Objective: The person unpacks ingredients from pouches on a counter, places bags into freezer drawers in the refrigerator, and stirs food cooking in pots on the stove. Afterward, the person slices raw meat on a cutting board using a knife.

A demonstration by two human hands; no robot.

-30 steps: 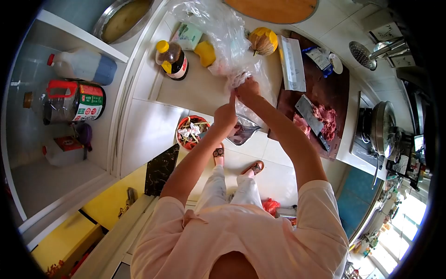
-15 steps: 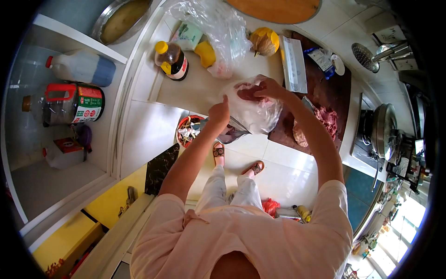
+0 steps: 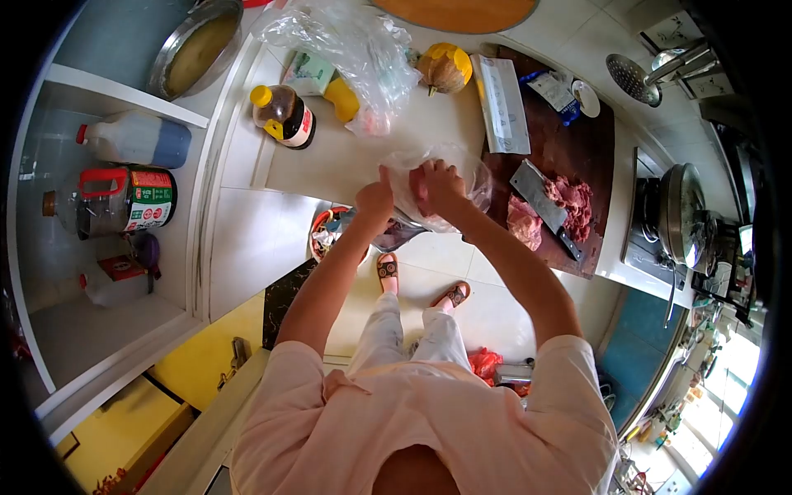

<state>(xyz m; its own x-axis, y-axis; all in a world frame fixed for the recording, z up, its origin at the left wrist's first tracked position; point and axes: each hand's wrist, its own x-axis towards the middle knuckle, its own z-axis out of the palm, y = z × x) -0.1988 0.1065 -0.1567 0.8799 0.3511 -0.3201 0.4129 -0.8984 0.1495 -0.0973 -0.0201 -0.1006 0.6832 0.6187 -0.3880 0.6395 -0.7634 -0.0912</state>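
A clear plastic bag is spread between my two hands over the counter's front edge. My left hand pinches the bag's left side, thumb up. Inside the bag's mouth, my right hand has its fingers bent round a piece of red meat. To the right, a cleaver lies on the dark cutting board, between a pale piece of meat and a heap of cut meat.
A sauce bottle, a yellow sponge, a large plastic bag and a cut pumpkin stand or lie behind my hands. A long box overlaps the board. Below the counter is a red bin.
The bag was bunched between my hands, then opened out with meat in it. Since then my right hand has moved left and down with the meat, and the view has shifted slightly.
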